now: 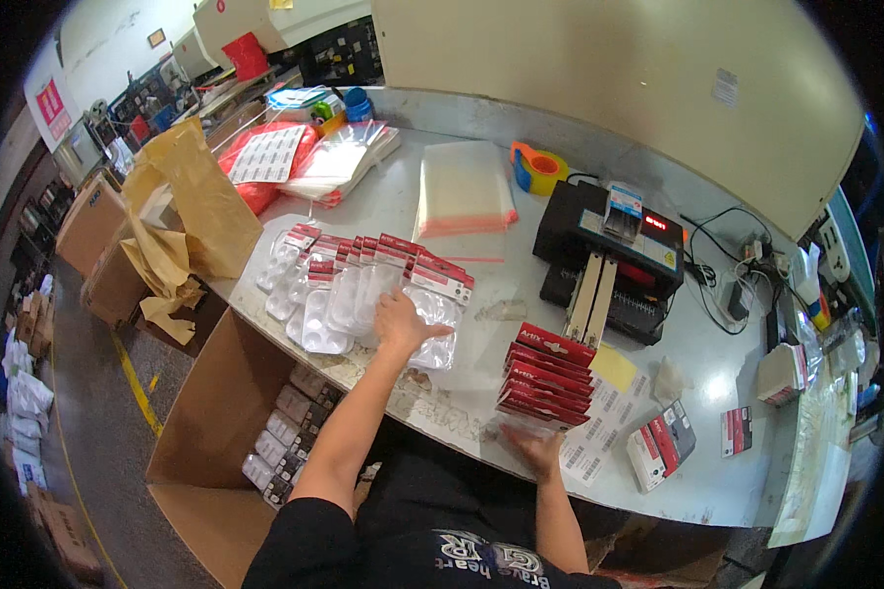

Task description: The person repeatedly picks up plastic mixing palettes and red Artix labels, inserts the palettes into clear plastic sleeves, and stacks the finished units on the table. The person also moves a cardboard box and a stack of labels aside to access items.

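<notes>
My left hand [403, 326] rests on a row of clear blister packs [344, 301] with red header cards, its thumb spread away from the fingers. The packs overlap in a fan along the table's left front edge. My right hand [537, 453] is at the near end of a second stack of red-topped blister packs [545, 378], fingers stretched out against their clear plastic. Those packs lie overlapped, with their red cards facing up.
A black sealing machine [614, 250] stands behind the right stack, its cables trailing right. Clear bags [467, 187] and a tape dispenser [538, 169] lie at the back. Label sheets [599, 432] and a boxed pack [661, 445] sit right. An open carton [206, 422] stands below left.
</notes>
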{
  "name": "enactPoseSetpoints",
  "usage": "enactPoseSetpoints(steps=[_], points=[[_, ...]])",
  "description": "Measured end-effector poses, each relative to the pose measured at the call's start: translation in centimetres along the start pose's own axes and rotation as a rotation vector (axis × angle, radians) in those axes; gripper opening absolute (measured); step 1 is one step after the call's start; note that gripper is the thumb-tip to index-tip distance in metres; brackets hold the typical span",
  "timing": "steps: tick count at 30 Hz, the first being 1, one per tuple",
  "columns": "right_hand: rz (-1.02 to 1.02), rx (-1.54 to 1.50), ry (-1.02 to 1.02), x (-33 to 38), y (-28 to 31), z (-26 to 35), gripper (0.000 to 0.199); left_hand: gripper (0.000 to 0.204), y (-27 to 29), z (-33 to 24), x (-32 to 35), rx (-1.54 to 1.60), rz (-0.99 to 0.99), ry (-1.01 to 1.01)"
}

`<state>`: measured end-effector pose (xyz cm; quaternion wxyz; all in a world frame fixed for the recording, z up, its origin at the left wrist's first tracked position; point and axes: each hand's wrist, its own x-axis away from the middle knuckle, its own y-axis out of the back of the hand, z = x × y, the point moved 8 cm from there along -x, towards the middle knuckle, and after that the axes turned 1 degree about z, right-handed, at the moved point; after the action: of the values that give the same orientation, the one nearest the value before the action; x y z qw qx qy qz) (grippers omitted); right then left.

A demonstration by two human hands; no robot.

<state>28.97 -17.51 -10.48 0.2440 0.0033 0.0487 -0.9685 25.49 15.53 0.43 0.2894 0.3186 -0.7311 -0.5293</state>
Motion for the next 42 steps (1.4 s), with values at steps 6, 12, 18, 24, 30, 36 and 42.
enactPoseSetpoints(steps=[6, 12, 18, 24, 30, 36, 42], points=[[0.056, 0.1, 0.046, 0.0, -0.1, 1.0, 0.09, 0.103, -1.4, -6.7, 4.6, -0.081, 0.152, -0.263], [0.038, -0.054, 0.025, 0.4, -0.5, 2.6, 0.085, 0.074, 0.2, -8.8, 6.9, 0.09, 0.104, -0.416], [0.08, 0.2, 0.094, 0.4, -0.4, 2.1, 0.087, 0.065, 2.8, -9.6, 8.6, -0.124, -0.111, -0.555], [0.067, -0.136, -0.05, 0.7, 0.0, 1.3, 0.081, 0.067, -1.4, -7.4, 6.1, -0.069, 0.145, -0.421], [0.136, -0.007, -0.068, 0.6, -0.6, 1.2, 0.093, 0.106, 1.0, 0.5, -4.0, -0.028, 0.037, 0.083], [0.112, -0.191, -0.064, 0.7, -0.7, 2.0, 0.088, 0.117, 1.8, -0.7, -1.5, 0.073, 0.105, 0.179], [0.065, 0.068, 0.085, 0.5, -0.2, 4.1, 0.068, 0.101, 0.5, -6.3, 0.9, -0.089, 0.018, -0.134]])
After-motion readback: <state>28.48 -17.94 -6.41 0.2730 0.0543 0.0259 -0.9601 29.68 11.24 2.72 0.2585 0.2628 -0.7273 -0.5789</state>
